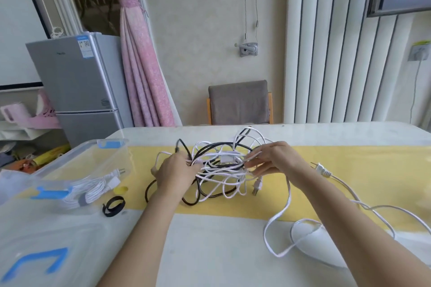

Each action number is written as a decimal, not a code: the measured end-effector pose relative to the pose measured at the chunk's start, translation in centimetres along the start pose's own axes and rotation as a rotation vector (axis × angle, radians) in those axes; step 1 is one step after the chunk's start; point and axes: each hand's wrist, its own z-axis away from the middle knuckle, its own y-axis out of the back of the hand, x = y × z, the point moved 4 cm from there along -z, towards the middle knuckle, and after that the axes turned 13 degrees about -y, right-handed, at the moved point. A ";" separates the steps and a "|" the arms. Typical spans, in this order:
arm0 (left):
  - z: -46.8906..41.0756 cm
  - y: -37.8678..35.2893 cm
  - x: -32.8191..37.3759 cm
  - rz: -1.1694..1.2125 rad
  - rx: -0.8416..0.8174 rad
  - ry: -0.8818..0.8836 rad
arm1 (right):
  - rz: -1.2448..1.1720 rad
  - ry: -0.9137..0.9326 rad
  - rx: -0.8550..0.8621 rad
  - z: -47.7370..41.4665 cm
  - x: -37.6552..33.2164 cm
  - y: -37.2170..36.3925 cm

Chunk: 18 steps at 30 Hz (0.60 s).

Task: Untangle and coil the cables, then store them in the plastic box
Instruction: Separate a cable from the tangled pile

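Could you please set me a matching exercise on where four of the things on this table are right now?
Things:
1. coiled white cable
2. black strap
3. cable tangle
4. white plug

Places:
A. held between the left hand and the right hand
B. inside the plastic box
C. loose on the yellow runner, to the right of the right hand
D. on the table beside the plastic box

Pairs: 1-B, 2-D, 3-A, 4-C.
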 end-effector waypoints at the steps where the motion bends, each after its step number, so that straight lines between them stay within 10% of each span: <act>1: 0.2 0.9 0.5 -0.022 -0.004 -0.010 | 0.069 -0.019 -0.022 0.0 0.0 0.1; 7: 1.8 6.5 3.6 -0.227 0.078 -0.057 | 0.396 0.015 -0.030 -0.1 -0.5 -0.9; 10: 3.0 7.2 6.0 0.110 0.223 -0.222 | 0.632 0.163 0.016 0.2 -0.6 -1.9; 13: 3.9 3.5 8.5 0.415 -0.034 -0.311 | 0.654 0.232 0.163 0.1 -0.5 -2.6; 18: 3.0 -2.1 6.3 0.255 -0.106 -0.403 | 0.720 0.087 0.179 -0.6 0.5 -3.9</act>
